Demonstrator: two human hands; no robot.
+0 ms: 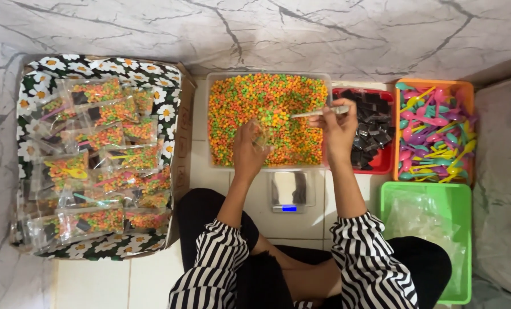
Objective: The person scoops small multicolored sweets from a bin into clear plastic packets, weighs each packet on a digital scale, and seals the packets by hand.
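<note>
Small clear plastic bag [261, 133], pinched at its mouth by the left hand [248, 150] above the clear tub of orange, green and yellow cereal beads [232, 109], is judged light, limp and slippery, best held by the rim. A pale scoop [318, 113] is gripped by the right hand [340, 127], beyond the small digital scale [288, 191] on the floor.

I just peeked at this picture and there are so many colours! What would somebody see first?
First, the big clear tub of orange, green and yellow cereal bits in the middle, where the left hand holds a small clear bag and the right hand holds a scoop over it. Next, the orange tray of bright plastic spoons at the right. Then the flower-patterned box of filled bags at the left.
</note>
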